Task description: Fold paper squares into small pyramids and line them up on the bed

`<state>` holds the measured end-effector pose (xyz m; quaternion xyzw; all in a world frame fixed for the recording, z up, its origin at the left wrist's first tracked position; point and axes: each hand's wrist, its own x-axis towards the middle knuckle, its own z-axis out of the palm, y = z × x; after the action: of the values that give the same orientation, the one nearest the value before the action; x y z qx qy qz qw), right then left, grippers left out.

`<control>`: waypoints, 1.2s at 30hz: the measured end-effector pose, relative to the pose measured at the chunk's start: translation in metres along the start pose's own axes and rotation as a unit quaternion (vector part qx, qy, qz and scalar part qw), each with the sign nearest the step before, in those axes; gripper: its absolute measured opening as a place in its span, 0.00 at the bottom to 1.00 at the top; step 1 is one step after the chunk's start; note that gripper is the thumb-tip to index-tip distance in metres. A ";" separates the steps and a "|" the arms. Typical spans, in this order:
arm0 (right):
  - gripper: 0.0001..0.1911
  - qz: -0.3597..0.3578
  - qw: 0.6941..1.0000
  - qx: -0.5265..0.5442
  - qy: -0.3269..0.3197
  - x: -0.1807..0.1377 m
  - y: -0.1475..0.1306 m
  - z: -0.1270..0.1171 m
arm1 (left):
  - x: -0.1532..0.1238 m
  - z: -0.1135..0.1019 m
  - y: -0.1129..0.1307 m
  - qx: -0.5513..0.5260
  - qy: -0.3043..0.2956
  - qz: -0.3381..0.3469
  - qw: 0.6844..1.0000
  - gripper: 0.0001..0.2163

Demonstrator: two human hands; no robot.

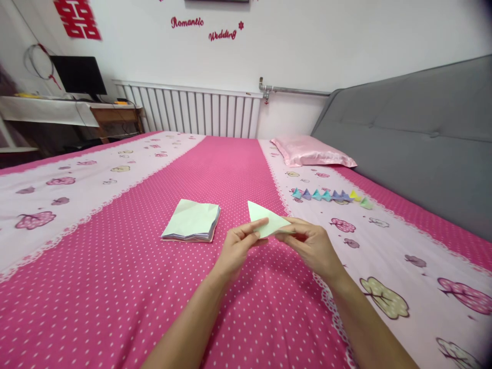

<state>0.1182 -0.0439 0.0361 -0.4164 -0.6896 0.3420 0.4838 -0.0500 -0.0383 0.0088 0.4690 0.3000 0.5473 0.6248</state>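
Just above the bed [115,287], the left hand [238,247] and right hand [312,245] pinch a pale-green paper triangle [269,220] by its lower edge (apparently a crease); light, flimsy, crumple-prone, it should handle best at folded edges.

**Setting: bedroom in a home**

A wide bed [115,266] with a pink dotted spread fills the view. A grey padded headboard [415,143] runs along its right side, with a pink pillow [311,151] lying by it. A white radiator [192,110] stands beyond the bed's far edge, red "Romantic Wedding" lettering [203,28] above it. A desk [115,114] with a monitor [79,74] sits off the far-left corner.
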 end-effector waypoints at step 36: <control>0.17 0.003 0.979 -0.001 0.206 -0.008 -0.017 0.007 | 0.003 0.006 -0.005 0.021 0.050 -0.045 0.998 0.15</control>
<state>0.1087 -0.0587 0.0454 -0.4805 -0.5743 0.2497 0.6140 -0.0419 -0.0364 0.0069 0.4401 0.3631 0.5346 0.6235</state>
